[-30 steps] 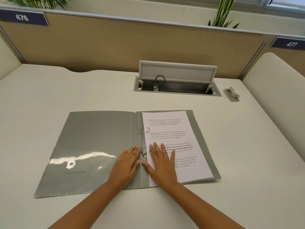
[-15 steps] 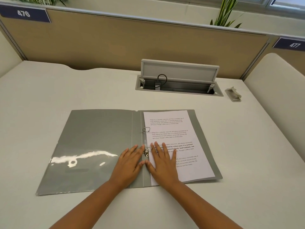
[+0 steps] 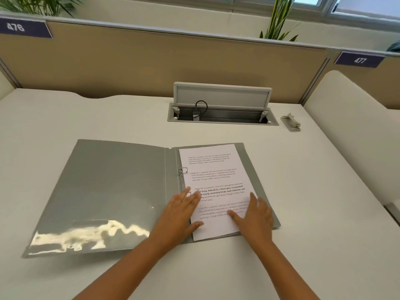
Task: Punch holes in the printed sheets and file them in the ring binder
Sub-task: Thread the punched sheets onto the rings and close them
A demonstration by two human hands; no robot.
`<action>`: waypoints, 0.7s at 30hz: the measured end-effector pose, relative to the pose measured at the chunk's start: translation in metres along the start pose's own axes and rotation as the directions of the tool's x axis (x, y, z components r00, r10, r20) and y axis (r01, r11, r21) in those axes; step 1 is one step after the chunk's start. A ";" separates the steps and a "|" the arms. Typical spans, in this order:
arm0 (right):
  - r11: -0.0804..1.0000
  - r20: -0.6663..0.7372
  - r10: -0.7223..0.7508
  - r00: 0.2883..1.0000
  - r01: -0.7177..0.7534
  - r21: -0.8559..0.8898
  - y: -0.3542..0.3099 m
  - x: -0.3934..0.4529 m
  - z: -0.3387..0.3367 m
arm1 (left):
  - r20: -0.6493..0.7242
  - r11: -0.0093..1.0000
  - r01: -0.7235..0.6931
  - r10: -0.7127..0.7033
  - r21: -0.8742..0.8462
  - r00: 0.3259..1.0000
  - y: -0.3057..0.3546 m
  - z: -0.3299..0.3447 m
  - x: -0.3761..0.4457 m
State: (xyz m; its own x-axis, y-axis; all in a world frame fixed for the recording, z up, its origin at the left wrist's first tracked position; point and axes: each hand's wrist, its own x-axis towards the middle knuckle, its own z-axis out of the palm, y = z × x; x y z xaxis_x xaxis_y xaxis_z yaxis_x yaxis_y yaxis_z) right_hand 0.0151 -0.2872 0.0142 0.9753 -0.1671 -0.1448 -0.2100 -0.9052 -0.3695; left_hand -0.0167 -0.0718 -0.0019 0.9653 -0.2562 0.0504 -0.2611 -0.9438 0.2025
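Observation:
A grey ring binder (image 3: 112, 191) lies open and flat on the white desk. Printed sheets (image 3: 214, 169) sit on its right half, threaded on the upper metal ring (image 3: 183, 170). My left hand (image 3: 180, 213) lies flat over the spine and the sheets' left edge, covering the lower ring. My right hand (image 3: 254, 215) rests with straight fingers on the lower right part of the sheets. A small grey hole punch (image 3: 291, 124) stands at the back right of the desk, away from both hands.
An open cable hatch (image 3: 223, 114) with a raised lid and a black cable is set into the desk behind the binder. A tan partition (image 3: 151, 66) bounds the far edge. A white divider (image 3: 355, 131) rises on the right.
My right hand slid right from beside the lower ring to the sheets' lower right area. My left hand shifted right onto the spine and the sheets' edge. The view moved slightly.

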 end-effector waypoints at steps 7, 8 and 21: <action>0.995 0.039 0.050 0.998 -0.046 -0.093 0.006 0.011 -0.012 | 0.159 0.994 -0.108 0.111 -0.024 0.981 0.012 0.016 0.005; 0.995 0.054 0.051 0.997 -0.046 -0.083 0.005 0.013 -0.012 | 0.161 0.996 -0.086 0.089 -0.022 0.983 0.013 0.016 0.005; 0.817 0.103 -0.136 0.985 0.052 0.574 -0.002 0.022 -0.042 | 0.317 0.061 0.380 -0.439 -0.923 0.841 0.047 -0.036 0.052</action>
State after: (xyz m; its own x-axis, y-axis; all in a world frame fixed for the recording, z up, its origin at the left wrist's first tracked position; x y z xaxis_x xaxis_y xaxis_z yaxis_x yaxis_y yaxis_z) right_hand 0.0403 -0.3057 0.0505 0.9823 -0.0015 -0.1873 -0.1603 -0.5246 -0.8361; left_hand 0.0213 -0.1225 0.0456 0.9249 0.1331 -0.3562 0.3544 0.0373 0.9343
